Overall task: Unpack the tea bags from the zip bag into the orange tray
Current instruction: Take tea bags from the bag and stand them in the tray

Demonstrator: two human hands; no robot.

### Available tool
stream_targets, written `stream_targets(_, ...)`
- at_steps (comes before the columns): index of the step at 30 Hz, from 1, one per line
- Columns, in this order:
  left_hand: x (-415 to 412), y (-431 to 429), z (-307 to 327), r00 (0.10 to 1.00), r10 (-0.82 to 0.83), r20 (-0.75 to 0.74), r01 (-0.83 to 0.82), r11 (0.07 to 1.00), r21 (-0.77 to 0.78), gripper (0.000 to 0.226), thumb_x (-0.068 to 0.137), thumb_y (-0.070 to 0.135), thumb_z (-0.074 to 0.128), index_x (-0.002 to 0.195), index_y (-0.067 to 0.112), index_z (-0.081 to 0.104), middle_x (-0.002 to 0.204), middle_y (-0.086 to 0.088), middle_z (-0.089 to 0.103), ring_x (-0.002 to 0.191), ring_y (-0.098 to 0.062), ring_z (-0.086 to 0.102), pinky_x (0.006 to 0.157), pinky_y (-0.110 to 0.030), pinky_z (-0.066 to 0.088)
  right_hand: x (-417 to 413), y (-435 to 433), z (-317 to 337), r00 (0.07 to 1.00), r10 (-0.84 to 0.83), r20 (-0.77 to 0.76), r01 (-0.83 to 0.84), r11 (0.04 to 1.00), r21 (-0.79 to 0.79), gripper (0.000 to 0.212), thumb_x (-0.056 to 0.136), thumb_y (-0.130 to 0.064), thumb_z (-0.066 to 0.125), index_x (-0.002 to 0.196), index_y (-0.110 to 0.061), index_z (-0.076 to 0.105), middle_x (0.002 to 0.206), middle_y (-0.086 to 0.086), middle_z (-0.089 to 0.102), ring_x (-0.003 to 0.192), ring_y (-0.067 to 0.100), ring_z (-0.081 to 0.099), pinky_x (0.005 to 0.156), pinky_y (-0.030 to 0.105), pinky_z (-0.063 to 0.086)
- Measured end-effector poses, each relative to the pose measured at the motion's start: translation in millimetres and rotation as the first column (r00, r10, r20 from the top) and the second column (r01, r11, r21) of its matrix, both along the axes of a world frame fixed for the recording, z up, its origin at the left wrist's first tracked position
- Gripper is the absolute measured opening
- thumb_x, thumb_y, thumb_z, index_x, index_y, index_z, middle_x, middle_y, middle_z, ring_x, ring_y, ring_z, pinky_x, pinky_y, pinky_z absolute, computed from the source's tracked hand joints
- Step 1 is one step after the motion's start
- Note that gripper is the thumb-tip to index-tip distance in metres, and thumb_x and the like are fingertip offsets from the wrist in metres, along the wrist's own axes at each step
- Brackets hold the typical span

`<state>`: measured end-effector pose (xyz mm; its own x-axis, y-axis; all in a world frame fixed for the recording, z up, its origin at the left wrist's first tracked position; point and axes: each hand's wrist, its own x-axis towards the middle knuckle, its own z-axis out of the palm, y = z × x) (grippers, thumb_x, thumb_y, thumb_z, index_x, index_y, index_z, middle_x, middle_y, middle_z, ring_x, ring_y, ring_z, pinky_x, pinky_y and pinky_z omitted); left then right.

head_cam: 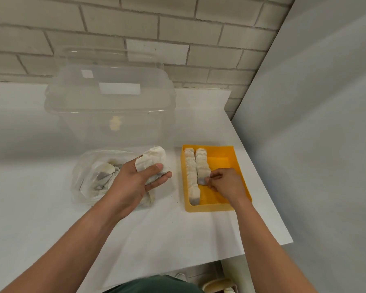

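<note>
On a white bench [178, 218], the left hand [140, 178] gripped a bunch of tea bags [154, 159] over the clear zip bag [87, 176], which held more of them. The right hand [226, 182] pinched 1 tea bag [203, 179] at the near end of the right one of 2 rows [190, 170] standing in the orange tray [237, 163]. A clear tub [110, 98] stood behind the zip bag.

Left hand [133, 180] around tea bags [154, 159]
</note>
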<state>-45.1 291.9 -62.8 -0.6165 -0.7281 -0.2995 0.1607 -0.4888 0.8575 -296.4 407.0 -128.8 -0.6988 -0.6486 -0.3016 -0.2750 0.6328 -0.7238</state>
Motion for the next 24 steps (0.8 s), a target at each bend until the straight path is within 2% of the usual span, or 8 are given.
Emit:
stream_targets(3, 0.1, 2.4, -2.0, 0.999, -0.004, 0.046, 0.004, 1.0, -0.018, 0.018, 0.099, 0.003, 0.065, 0.117, 0.0, 0.065, 0.103, -0.018, 0.072, 0.101, -0.035, 0.077, 0.079, -0.03, 0.063, 0.1, -1.3, -3.0, 0.995, 0.037, -0.093, -0.03, 0.997, 0.073, 0.034, 0.076, -0.039, 0.089, 0.103, -0.026, 0.075, 0.099, -0.005, 0.076, 0.096, 0.015, 0.07, 0.089, 0.032, 0.056)
stream_targets(5, -0.4, 3.3, -2.5, 0.997, -0.005, 0.072, 0.007, 1.0, -0.03, 0.021, 0.098, 0.005, 0.066, 0.119, 0.002, 0.066, 0.108, -0.02, 0.073, 0.1, -0.033, 0.077, 0.079, -0.03, 0.063, 1.9, -2.6, -4.7, 0.987, 0.056, -0.153, -0.039, 0.993, 0.113, 0.041, 0.075, -0.043, 0.089, 0.107, -0.022, 0.075, 0.104, -0.003, 0.076, 0.099, 0.017, 0.07, 0.089, 0.032, 0.055)
stream_targets(10, -2.3, 6.5, -1.8, 0.995, -0.008, 0.097, 0.013, 0.999, -0.05, 0.022, 0.097, 0.007, 0.068, 0.12, 0.005, 0.068, 0.115, -0.022, 0.074, 0.1, -0.032, 0.077, 0.078, -0.028, 0.062, 8.3, -5.9, -4.7, 0.967, 0.08, -0.244, -0.042, 0.987, 0.156, 0.032, 0.082, -0.046, 0.083, 0.1, -0.019, 0.078, 0.103, 0.001, 0.077, 0.092, 0.02, 0.069, 0.078, 0.029, 0.051)
stream_targets(15, -2.5, 9.1, -0.3, 0.997, -0.014, 0.08, 0.016, 1.0, -0.024, 0.023, 0.098, 0.006, 0.067, 0.12, 0.003, 0.067, 0.116, -0.023, 0.074, 0.102, -0.031, 0.077, 0.08, -0.026, 0.061, 9.4, -4.1, 0.1, 0.966, 0.063, -0.252, -0.023, 0.987, 0.161, 0.035, 0.085, -0.044, 0.08, 0.107, -0.017, 0.078, 0.109, 0.003, 0.076, 0.1, 0.023, 0.069, 0.079, 0.028, 0.047)
stream_targets(19, -1.8, 10.4, 1.5, 0.997, -0.04, 0.067, 0.043, 0.998, -0.036, 0.025, 0.098, 0.004, 0.066, 0.123, 0.003, 0.067, 0.115, -0.02, 0.075, 0.103, -0.032, 0.077, 0.082, -0.027, 0.062, 14.0, 1.5, 19.6, 0.957, -0.045, -0.286, 0.053, 0.998, 0.022, 0.037, 0.091, -0.044, 0.073, 0.119, -0.021, 0.073, 0.114, -0.003, 0.074, 0.104, 0.018, 0.066, 0.083, 0.028, 0.048)
stream_targets(21, -2.1, 11.1, 2.7, 0.996, -0.049, 0.074, 0.053, 0.997, -0.049, 0.025, 0.097, 0.003, 0.066, 0.122, 0.004, 0.067, 0.114, -0.018, 0.076, 0.102, -0.031, 0.077, 0.082, -0.027, 0.062, 24.1, -0.7, 37.5, 0.958, -0.069, -0.28, 0.032, 0.99, -0.135, 0.027, 0.093, -0.042, 0.072, 0.113, -0.025, 0.075, 0.106, -0.011, 0.074, 0.097, 0.01, 0.067, 0.08, 0.023, 0.048)
stream_targets(24, -3.6, 11.6, 3.6, 0.994, -0.078, 0.076, 0.084, 0.993, -0.079, 0.024, 0.098, 0.004, 0.067, 0.121, 0.006, 0.068, 0.114, -0.014, 0.077, 0.103, -0.03, 0.077, 0.083, -0.027, 0.062, 49.0, -9.4, 69.9, 0.996, 0.035, -0.086, -0.065, 0.924, -0.377, 0.01, 0.092, -0.036, 0.074, 0.098, -0.029, 0.079, 0.095, -0.018, 0.075, 0.084, 0.001, 0.067, 0.077, 0.022, 0.053)
